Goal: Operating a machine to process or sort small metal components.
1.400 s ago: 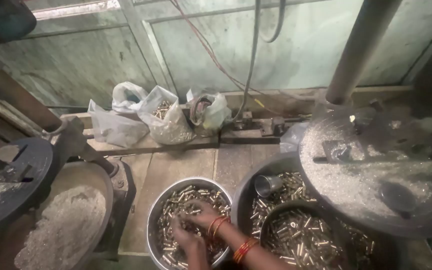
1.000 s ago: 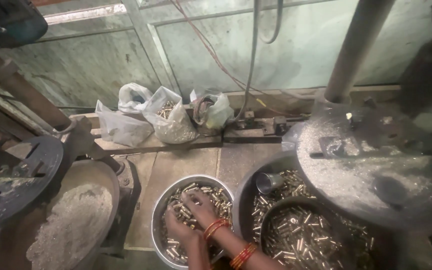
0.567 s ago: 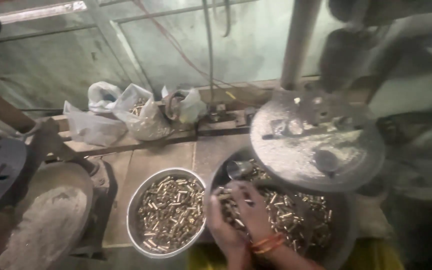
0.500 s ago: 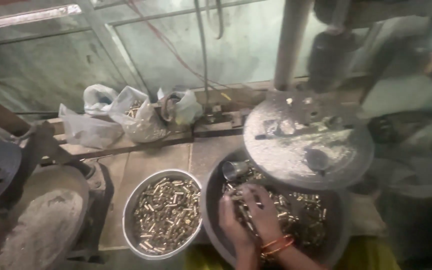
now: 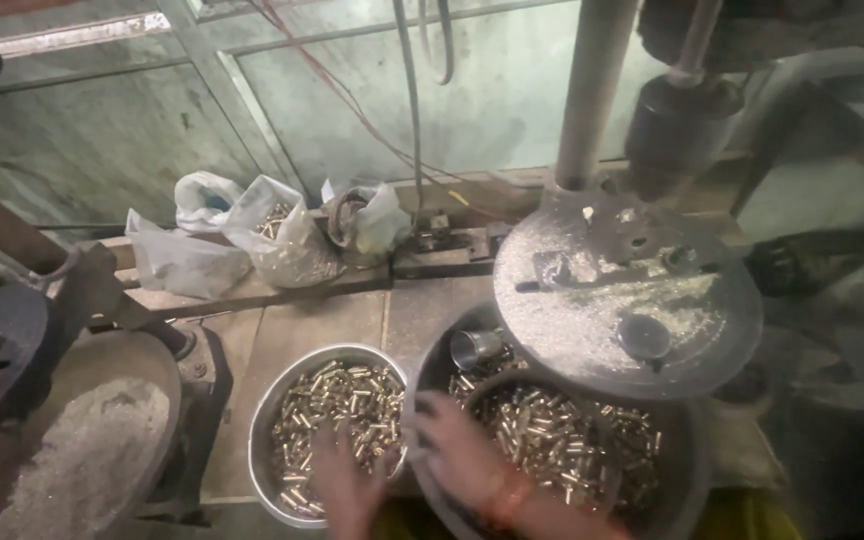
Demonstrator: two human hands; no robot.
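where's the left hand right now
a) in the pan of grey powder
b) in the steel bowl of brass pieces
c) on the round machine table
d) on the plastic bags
b: the left hand lies on the brass pieces inside the steel bowl, while the right hand rests at the dark tub beside it.

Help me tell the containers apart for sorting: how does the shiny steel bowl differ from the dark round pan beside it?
The shiny steel bowl is bright and smaller; the dark round pan is blackened and wider. The left hand is in the bowl; the right hand is over the pan. Both hold small brass tubes.
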